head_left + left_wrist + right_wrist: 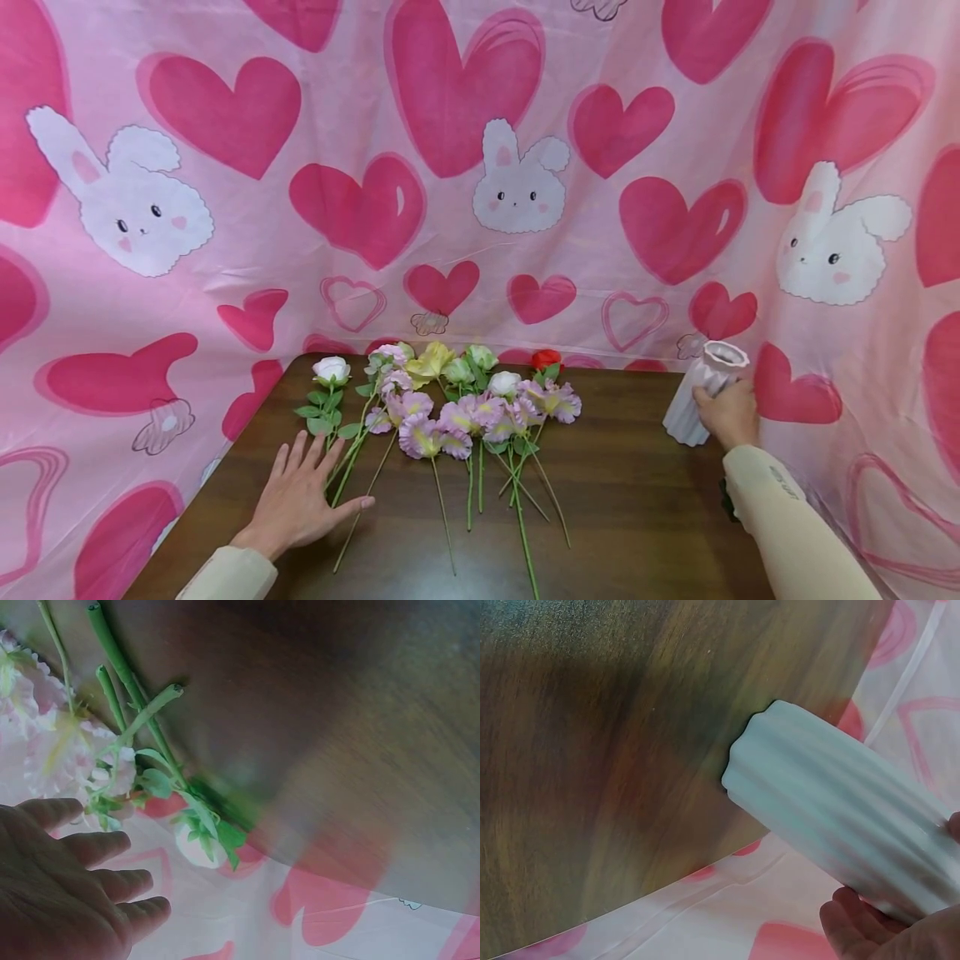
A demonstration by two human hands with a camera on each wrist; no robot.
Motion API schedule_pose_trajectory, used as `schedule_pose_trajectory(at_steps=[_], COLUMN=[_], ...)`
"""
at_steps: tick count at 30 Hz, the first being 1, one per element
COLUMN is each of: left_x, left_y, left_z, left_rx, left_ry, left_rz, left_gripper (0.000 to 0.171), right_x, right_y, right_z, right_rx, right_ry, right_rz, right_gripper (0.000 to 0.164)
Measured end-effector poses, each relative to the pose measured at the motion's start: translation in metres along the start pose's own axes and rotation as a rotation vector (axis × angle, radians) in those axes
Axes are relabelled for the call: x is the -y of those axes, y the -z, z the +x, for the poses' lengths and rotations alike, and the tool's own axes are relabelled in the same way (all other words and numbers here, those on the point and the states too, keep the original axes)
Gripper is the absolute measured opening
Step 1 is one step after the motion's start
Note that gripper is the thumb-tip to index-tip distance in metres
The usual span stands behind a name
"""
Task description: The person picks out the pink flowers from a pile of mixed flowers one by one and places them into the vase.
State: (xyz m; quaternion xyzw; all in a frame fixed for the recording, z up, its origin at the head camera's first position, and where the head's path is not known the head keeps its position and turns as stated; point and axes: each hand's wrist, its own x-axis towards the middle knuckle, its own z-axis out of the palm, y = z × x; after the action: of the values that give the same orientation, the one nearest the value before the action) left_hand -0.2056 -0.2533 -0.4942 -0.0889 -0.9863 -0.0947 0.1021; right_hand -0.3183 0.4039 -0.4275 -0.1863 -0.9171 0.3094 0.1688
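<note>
My right hand grips a white fluted vase near the table's right edge, fingers and thumb around its upper part. The vase leans slightly in the head view; its base is at the tabletop, whether touching I cannot tell. My left hand is spread with straight fingers at the table's left side, holding nothing. Just beyond its fingertips lies a white artificial rose with green leaves. Green stems pass by the left thumb. In the left wrist view, the rose appears beyond the fingers.
Several artificial flowers lie across the brown wooden table: lilac ruffled blooms, a yellow flower, pale green roses and a red rose. Their stems point toward the near edge. A pink heart-and-bunny cloth hangs behind and at both sides.
</note>
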Motion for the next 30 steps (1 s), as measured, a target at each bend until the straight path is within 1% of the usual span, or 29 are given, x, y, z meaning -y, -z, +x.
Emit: schedule_pose_trajectory(at_steps=[5,7,12,14,18,20,25,27,30], left_x=[0.0,0.0,-0.001,-0.002,-0.002,-0.003,-0.004,-0.005,-0.006], left_y=[0.0,0.0,-0.001,-0.001,-0.002,-0.002,-0.002,-0.002,-0.002], left_z=[0.0,0.0,0.001,0.001,0.001,0.001,0.001,0.001,0.002], left_rx=[0.006,0.006,0.004,0.004,0.006,0.006,-0.005,-0.005,0.001], left_ry=[0.0,0.0,0.0,0.0,0.0,0.0,-0.004,-0.004,-0.002], left_rz=[-0.001,0.0,-0.001,-0.003,-0.014,-0.017,-0.014,-0.013,-0.014], left_gripper=[0.116,0.116,0.116,0.117,0.116,0.116,0.115,0.115,0.114], right_x=[0.004,0.004,0.004,0.005,0.007,0.008,0.013,0.016,0.019], right_y=[-0.001,-0.003,-0.006,-0.007,-0.01,-0.012,-0.019,-0.02,-0.022], right_z=[-0.004,-0.005,-0.01,-0.013,-0.017,-0.019,-0.023,-0.025,-0.028], right_rx=[0.006,-0.003,-0.003,0.003,0.01,-0.001,-0.046,-0.042,-0.022], right_ry=[0.051,0.072,0.112,0.117,0.119,0.132,0.196,0.208,0.202], right_rz=[0.017,0.019,0.001,-0.002,0.001,0.005,0.011,0.014,0.018], right_gripper=[0.07,0.069,0.062,0.061,0.065,0.064,0.059,0.058,0.061])
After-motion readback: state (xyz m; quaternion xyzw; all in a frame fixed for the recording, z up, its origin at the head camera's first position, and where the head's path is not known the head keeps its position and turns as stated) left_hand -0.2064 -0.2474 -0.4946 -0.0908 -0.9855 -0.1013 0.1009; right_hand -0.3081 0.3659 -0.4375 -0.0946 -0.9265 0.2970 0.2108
